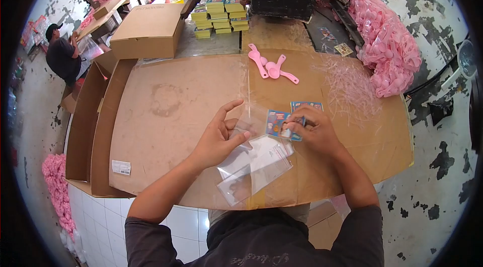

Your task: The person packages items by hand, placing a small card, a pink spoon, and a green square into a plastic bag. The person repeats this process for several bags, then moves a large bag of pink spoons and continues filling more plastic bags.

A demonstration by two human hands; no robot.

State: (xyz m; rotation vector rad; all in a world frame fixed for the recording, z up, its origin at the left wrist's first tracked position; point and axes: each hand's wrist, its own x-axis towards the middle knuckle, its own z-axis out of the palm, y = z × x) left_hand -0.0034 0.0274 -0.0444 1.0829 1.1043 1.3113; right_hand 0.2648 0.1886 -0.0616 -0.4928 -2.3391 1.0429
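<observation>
My left hand (pixel 221 136) pinches a clear plastic bag (pixel 253 120) between thumb and fingers over the cardboard-covered table. From the right, my right hand (pixel 314 130) grips a blue printed card (pixel 276 122), whose left edge meets the bag's opening; whether it is inside cannot be told. Behind my right hand, another blue card (pixel 300 105) lies on the cardboard. Below my hands is a loose pile of clear plastic bags (pixel 256 171). Farther back rest several pink plastic scoops (pixel 274 69).
An open cardboard box (pixel 80 131) flanks the table's left. A closed carton (pixel 146 28) and stacks of yellow-edged cards (pixel 219 13) stand behind. Pink plastic strands (pixel 349 86) and a big heap of bagged pink scoops (pixel 385 40) lie right. Another person (pixel 63 55) works at far left.
</observation>
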